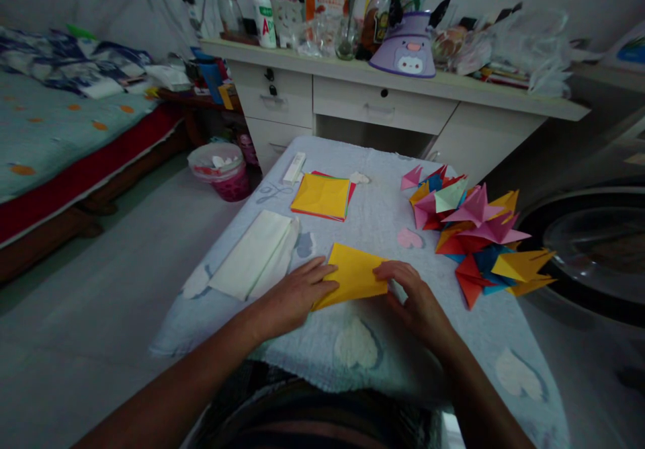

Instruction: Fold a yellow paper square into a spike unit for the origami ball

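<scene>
A folded yellow paper sheet lies on the small cloth-covered table in front of me. My left hand rests flat on the paper's left edge, fingers stretched and pressing it down. My right hand presses the paper's right edge with its fingertips bent onto the fold. Neither hand lifts the sheet.
A stack of coloured paper squares lies further back, and a pile of folded paper pieces at the right. A white folded cloth lies left, a small white tube behind it. A cluttered desk, pink bin and bed stand beyond.
</scene>
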